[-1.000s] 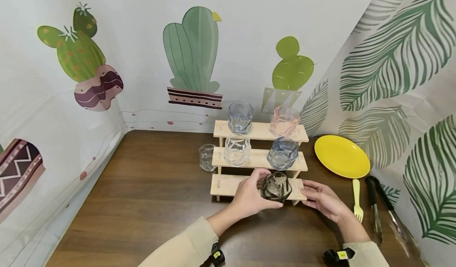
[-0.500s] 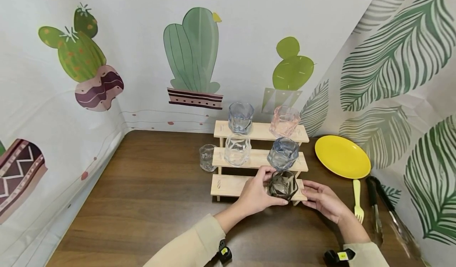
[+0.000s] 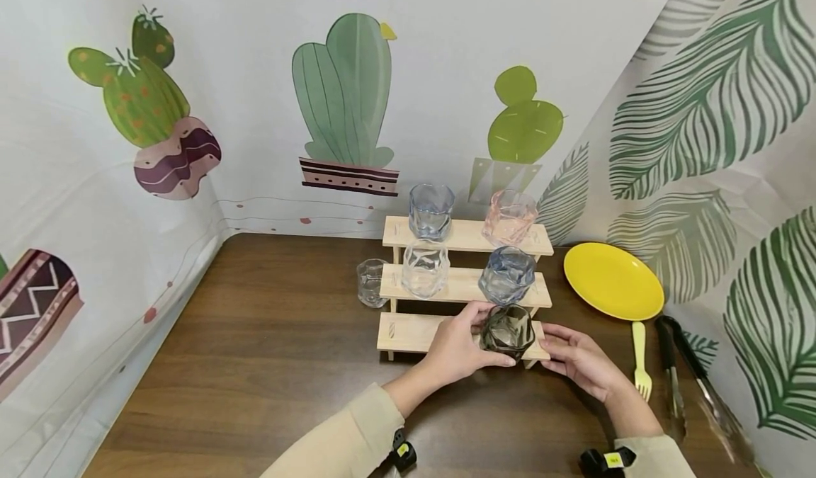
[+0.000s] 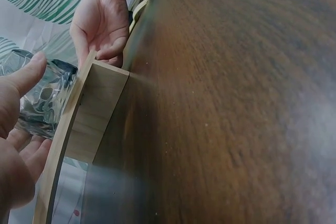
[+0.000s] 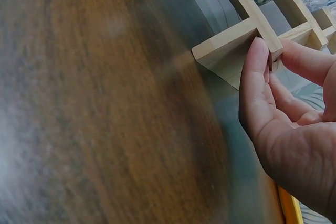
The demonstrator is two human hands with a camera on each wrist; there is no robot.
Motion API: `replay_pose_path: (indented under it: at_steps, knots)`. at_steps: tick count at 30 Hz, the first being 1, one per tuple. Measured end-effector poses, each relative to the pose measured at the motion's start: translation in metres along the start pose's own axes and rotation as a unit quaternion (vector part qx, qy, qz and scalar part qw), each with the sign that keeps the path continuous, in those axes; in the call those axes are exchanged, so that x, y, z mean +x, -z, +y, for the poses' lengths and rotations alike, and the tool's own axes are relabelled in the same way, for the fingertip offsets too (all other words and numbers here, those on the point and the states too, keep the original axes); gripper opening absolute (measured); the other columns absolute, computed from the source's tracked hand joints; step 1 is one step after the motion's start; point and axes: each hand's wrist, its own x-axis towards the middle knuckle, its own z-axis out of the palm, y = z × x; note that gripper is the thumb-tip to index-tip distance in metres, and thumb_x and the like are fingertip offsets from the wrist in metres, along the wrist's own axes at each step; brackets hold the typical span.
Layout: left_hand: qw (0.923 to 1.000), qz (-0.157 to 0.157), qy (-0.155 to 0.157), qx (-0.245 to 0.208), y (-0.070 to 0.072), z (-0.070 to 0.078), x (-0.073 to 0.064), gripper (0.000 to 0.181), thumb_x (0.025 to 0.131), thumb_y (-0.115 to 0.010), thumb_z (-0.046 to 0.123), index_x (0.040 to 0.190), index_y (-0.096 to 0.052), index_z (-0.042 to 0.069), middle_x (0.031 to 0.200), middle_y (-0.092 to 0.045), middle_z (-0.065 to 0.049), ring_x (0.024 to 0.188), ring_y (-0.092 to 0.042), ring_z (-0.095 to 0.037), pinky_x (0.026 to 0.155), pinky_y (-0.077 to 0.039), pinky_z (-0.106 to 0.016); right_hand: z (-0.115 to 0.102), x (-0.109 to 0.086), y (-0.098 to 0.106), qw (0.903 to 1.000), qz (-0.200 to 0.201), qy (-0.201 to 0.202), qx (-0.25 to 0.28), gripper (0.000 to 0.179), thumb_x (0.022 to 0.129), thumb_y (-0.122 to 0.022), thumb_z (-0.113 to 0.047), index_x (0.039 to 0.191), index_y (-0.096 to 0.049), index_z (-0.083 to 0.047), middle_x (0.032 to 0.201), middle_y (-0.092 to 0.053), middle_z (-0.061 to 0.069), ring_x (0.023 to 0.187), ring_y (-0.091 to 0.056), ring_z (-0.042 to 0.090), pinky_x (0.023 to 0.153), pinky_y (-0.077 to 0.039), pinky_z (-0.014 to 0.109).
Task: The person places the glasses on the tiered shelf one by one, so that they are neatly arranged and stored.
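My left hand (image 3: 455, 347) grips a dark smoky glass (image 3: 508, 333) from its left side, thumb in front and fingers behind. The glass is upright on the right part of the bottom step of a light wooden three-step stand (image 3: 414, 333). In the left wrist view the glass (image 4: 44, 98) sits right at the board's top face. My right hand (image 3: 576, 357) pinches the right end of that bottom board; in the right wrist view its fingers (image 5: 257, 72) lie on both faces of the board's end.
On the middle step stand a clear glass (image 3: 425, 269) and a blue glass (image 3: 507, 275); on the top step, a pale blue glass (image 3: 431, 211) and a pink glass (image 3: 510, 217). Another clear glass (image 3: 371, 282) is left of the stand. Rightward lie a yellow plate (image 3: 613, 280), fork (image 3: 639, 357) and tongs (image 3: 669, 365).
My left hand has slid the smoky glass a little to the right along the bottom step, then stayed nearly still. The right hand keeps its hold on the board's end.
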Motion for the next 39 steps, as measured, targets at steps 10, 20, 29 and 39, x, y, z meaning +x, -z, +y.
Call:
replay_pose_path:
  at_steps: [10, 20, 29, 39]
  knots:
    - [0.9995, -0.011, 0.025, 0.014, 0.003, 0.003, -0.002, 0.081, 0.070, -0.098, 0.037, 0.138, -0.060, 0.014, 0.129, -0.070, 0.000, 0.108, -0.067, -0.006, 0.093, -0.052, -0.018, 0.002, 0.000, 0.001, 0.9999, -0.010, 0.010, 0.003, 0.030, 0.106, -0.057, -0.005, 0.136, -0.052, -0.008, 0.116, -0.070, 0.001, 0.099, -0.069, 0.015, 0.085, -0.059, 0.032]
    - [0.9985, 0.034, -0.043, -0.009, 0.030, -0.004, -0.022, 0.041, 0.084, -0.090, 0.025, 0.119, -0.074, 0.012, 0.116, -0.075, 0.005, 0.103, -0.070, -0.009, 0.091, -0.056, -0.026, 0.004, 0.001, 0.002, 0.9998, -0.013, 0.014, 0.003, 0.026, 0.106, -0.055, -0.003, 0.129, -0.057, -0.017, 0.117, -0.069, 0.000, 0.099, -0.069, 0.014, 0.085, -0.059, 0.031]
    - [0.9974, 0.045, -0.041, -0.038, 0.069, -0.004, -0.049, 0.024, 0.090, -0.084, 0.021, 0.111, -0.076, 0.010, 0.104, -0.077, 0.005, 0.092, -0.071, -0.007, 0.080, -0.060, -0.027, 0.003, -0.001, 0.003, 0.9999, -0.010, 0.012, -0.004, 0.029, 0.107, -0.055, -0.003, 0.134, -0.054, -0.013, 0.117, -0.069, -0.001, 0.100, -0.069, 0.014, 0.086, -0.059, 0.032]
    - [0.9929, 0.117, -0.022, -0.004, 0.130, -0.036, -0.072, 0.021, 0.088, -0.083, 0.009, 0.108, -0.076, 0.008, 0.094, -0.075, 0.007, 0.079, -0.070, -0.010, 0.068, -0.060, -0.029, 0.003, 0.000, 0.003, 0.9999, -0.004, 0.010, -0.011, 0.026, 0.107, -0.055, -0.004, 0.129, -0.056, -0.018, 0.116, -0.069, 0.000, 0.098, -0.068, 0.013, 0.085, -0.059, 0.031]
